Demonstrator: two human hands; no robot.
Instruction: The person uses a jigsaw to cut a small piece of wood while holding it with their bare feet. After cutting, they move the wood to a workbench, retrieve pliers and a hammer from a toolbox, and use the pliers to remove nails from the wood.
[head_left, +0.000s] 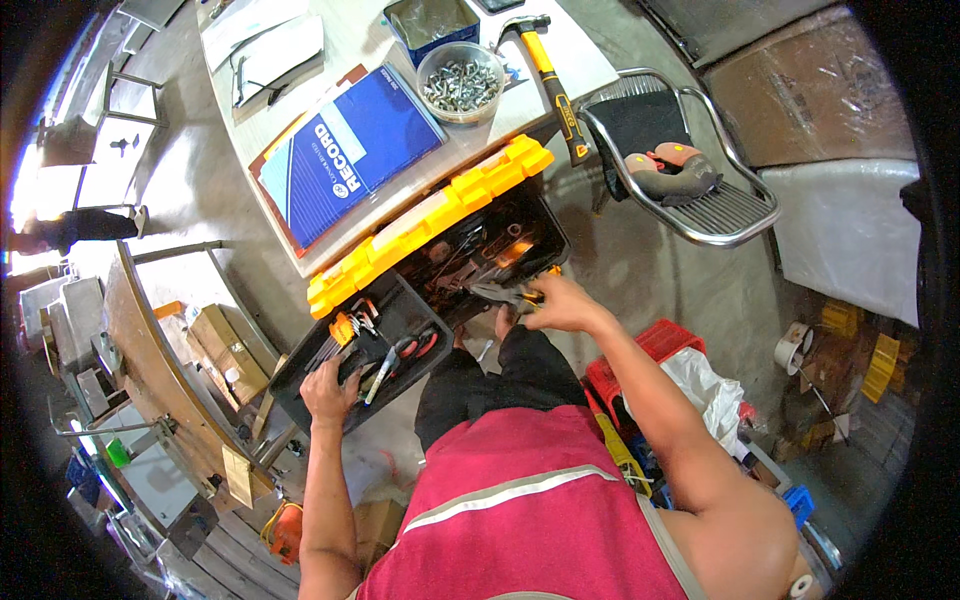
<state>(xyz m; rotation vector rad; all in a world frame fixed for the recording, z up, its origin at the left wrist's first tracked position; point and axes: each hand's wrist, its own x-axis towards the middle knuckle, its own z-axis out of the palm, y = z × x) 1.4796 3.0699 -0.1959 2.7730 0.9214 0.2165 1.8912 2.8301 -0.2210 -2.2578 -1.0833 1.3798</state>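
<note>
My left hand (330, 393) is closed over the near left end of a black lift-out tray (290, 378). In that tray lie a set of hex keys in an orange holder (343, 328), a white marker (380, 375) and a red-and-black-handled tool (415, 345). My right hand (562, 304) is wrapped round the yellow-and-black handles of pliers (497, 291). Their jaws point left, over the near edge of a black toolbox (560, 235). Loose metal tools lie in the dark inside of the box. Its yellow lid (430, 222) stands raised against the table.
On the white table (225, 75) are a blue record book (350, 150), a tub of screws (460, 85), a blue tin (430, 25) and a hammer (545, 75) overhanging the edge. A metal chair (740, 215) stands right; a red crate (650, 345) is beside my right forearm.
</note>
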